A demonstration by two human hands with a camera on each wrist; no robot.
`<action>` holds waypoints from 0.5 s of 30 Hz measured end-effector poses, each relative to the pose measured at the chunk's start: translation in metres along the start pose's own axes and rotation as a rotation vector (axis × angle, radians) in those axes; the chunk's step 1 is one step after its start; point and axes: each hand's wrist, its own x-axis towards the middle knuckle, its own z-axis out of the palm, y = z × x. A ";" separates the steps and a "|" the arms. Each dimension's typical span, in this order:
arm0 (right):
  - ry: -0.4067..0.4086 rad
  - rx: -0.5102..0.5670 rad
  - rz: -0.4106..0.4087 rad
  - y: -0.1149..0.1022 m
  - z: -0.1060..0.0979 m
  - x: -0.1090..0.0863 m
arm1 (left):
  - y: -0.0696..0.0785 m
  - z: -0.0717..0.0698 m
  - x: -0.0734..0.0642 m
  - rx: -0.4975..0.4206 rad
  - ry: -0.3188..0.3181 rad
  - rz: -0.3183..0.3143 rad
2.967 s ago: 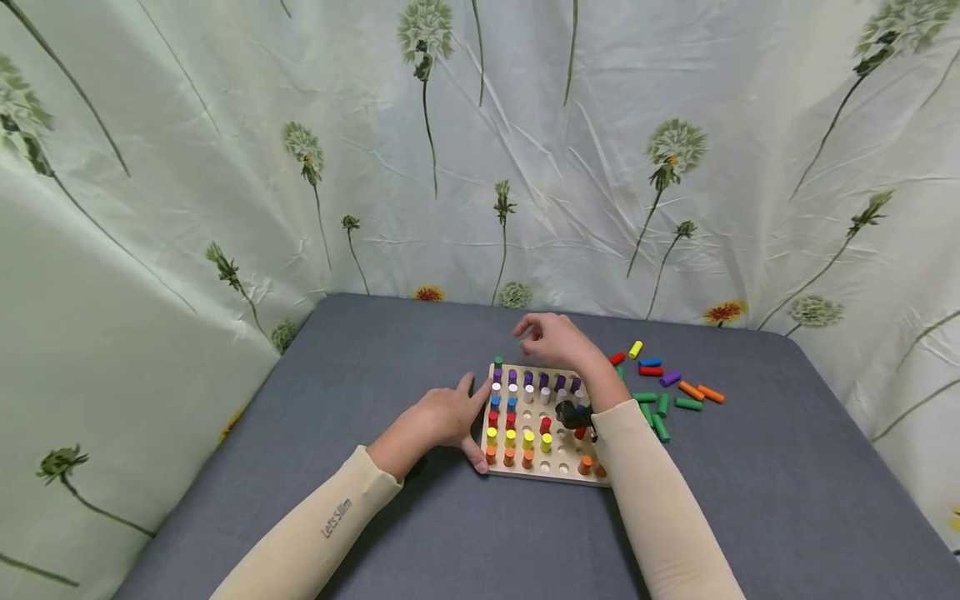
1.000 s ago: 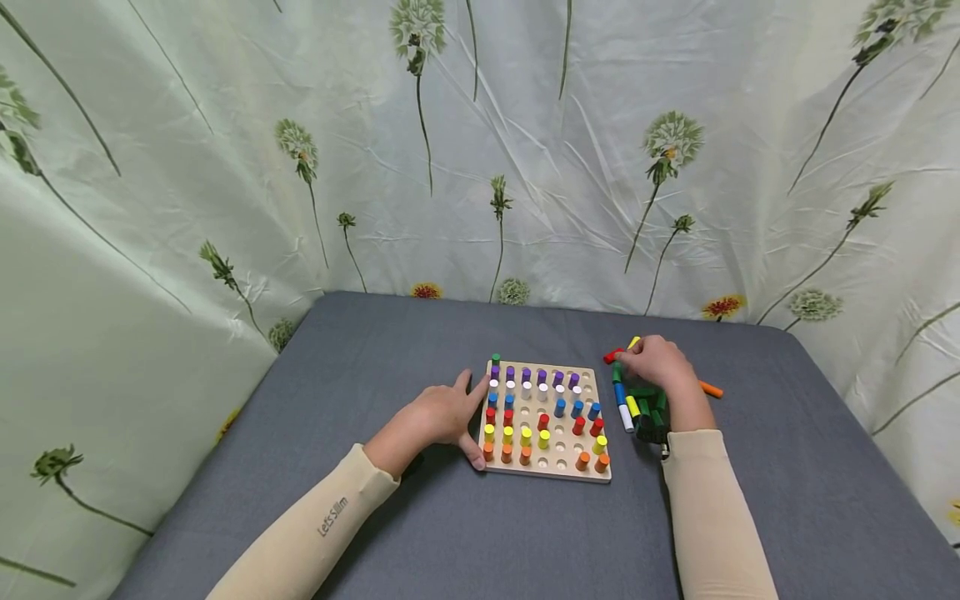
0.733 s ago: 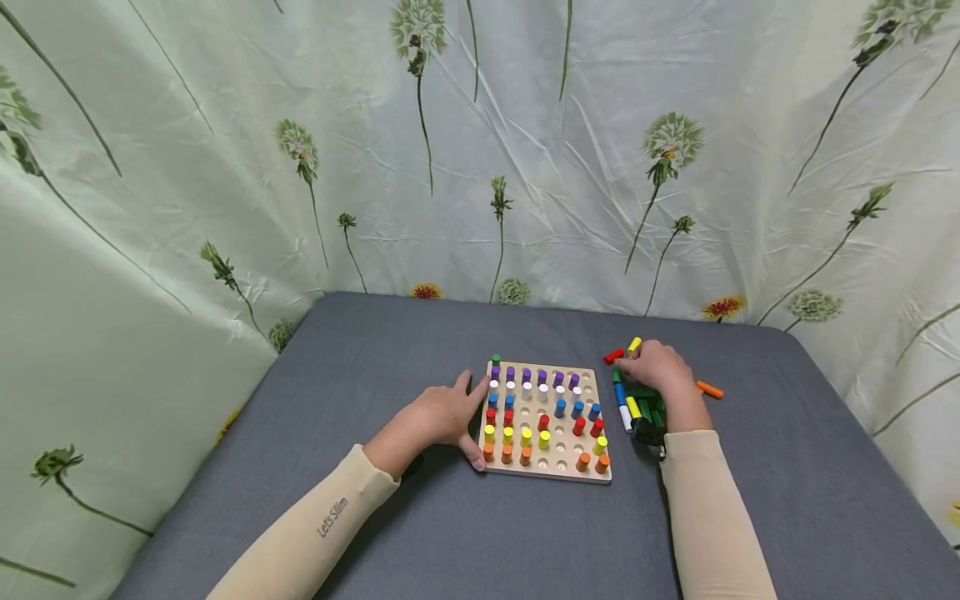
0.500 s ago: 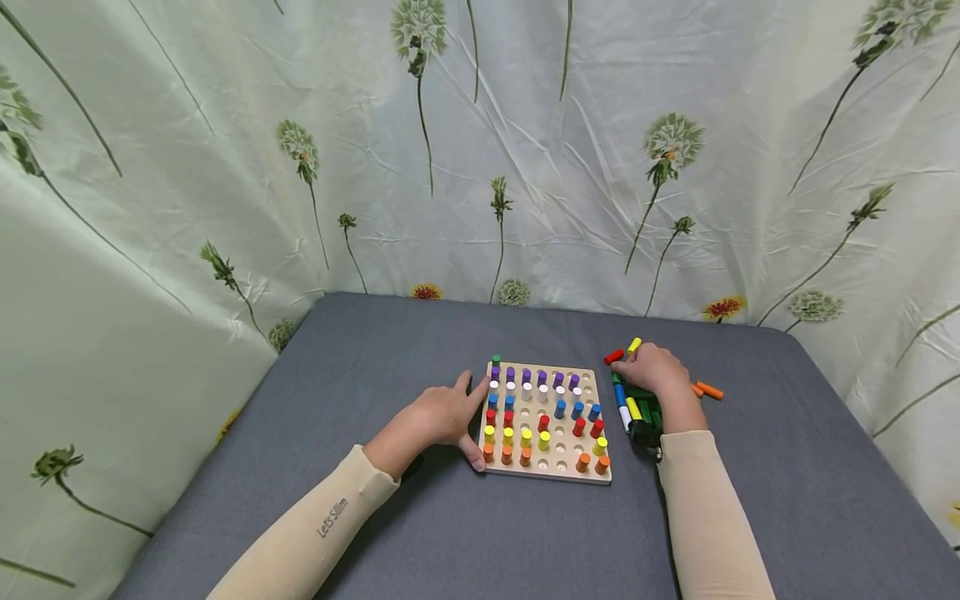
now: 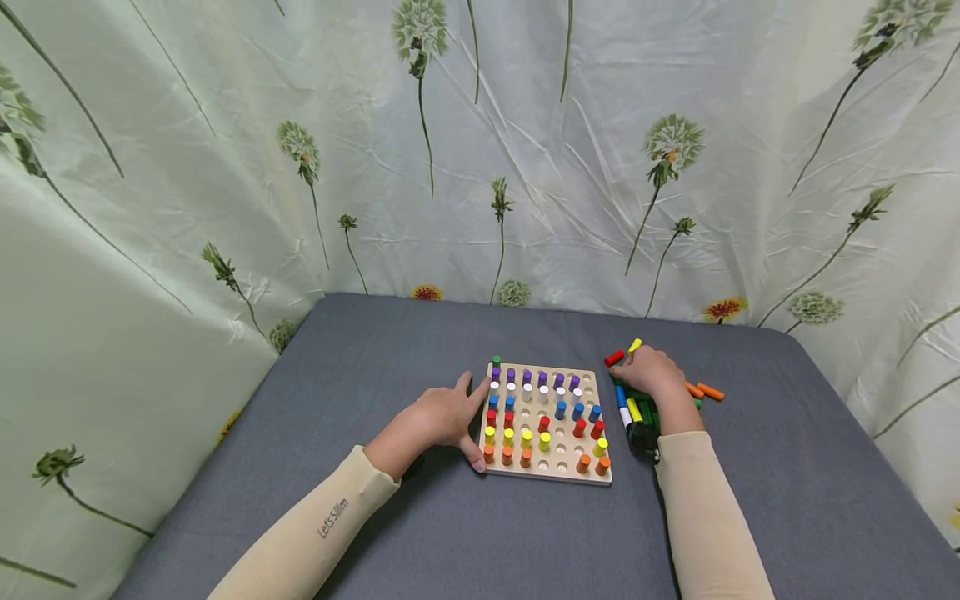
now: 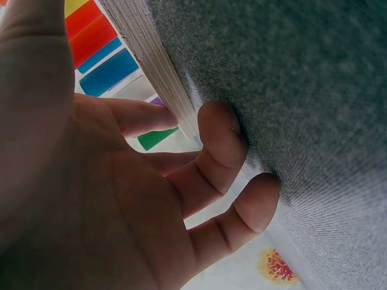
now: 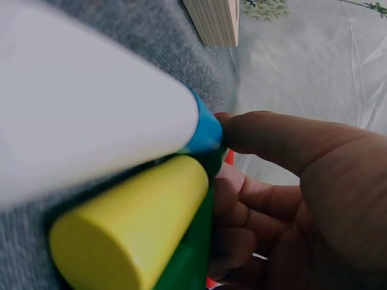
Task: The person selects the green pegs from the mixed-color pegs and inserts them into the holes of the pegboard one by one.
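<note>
1. Wooden board (image 5: 547, 477): flat on the grey worktop (image 5: 465, 533), between the hands.
2. Board contents, far row to near row, all upright: one green peg (image 5: 497, 361) at the far-left corner; six purple pegs (image 5: 542, 379); six white pegs (image 5: 543, 395); five blue pegs (image 5: 561, 410); five red pegs (image 5: 580, 428); five yellow pegs (image 5: 544, 442); five orange pegs (image 5: 526, 458).
3. Left hand (image 5: 444, 417): fingers apart at the board's left edge; thumb at the near-left corner.
4. Right hand (image 5: 652, 373): fingers curled down among loose pegs (image 5: 634, 409), right of the board; cannot tell whether they clamp one.
5. Loose pegs on the worktop: white (image 7: 91, 103) in line with blue (image 7: 205, 127); yellow beside them; green (image 7: 190, 260) beneath the hand; red (image 5: 614, 357) near the fingertips; orange (image 5: 709, 392) to the hand's right.
</note>
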 end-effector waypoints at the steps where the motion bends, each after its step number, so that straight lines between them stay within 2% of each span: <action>1: -0.001 -0.003 -0.006 0.000 0.000 0.000 | 0.000 0.000 0.000 -0.002 0.001 0.000; 15: -0.016 -0.028 -0.033 -0.002 -0.002 0.000 | 0.000 0.000 0.001 -0.009 -0.001 -0.009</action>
